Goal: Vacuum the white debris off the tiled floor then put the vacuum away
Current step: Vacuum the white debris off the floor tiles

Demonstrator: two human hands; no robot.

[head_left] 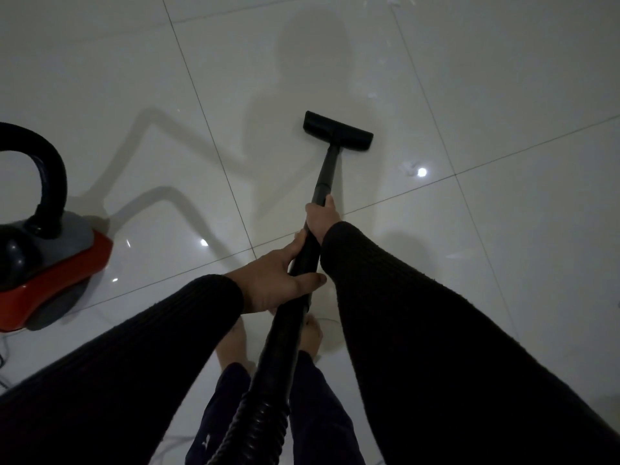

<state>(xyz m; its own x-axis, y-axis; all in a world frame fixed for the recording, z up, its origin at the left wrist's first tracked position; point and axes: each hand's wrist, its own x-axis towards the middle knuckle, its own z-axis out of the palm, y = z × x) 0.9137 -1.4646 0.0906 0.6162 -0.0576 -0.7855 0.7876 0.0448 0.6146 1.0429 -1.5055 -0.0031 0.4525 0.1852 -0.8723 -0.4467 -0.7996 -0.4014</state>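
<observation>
A black vacuum wand (327,169) runs from between my arms out to its flat black floor head (337,130), which sits on the glossy white tiled floor (503,229). My right hand (321,219) grips the wand further along; my left hand (275,280) grips it closer to me, where the ribbed hose (258,421) joins. Small bits of white debris (408,167) lie right of the head, and more white debris (373,94) lies beyond it and at the top edge. The red and grey vacuum body (50,273) stands on the floor at the left.
The black hose (50,162) arches up from the vacuum body at the left edge. A thin cord (4,360) lies on the tiles beside it. My bare feet (310,337) stand on the floor below my hands. Open tile lies ahead and to the right.
</observation>
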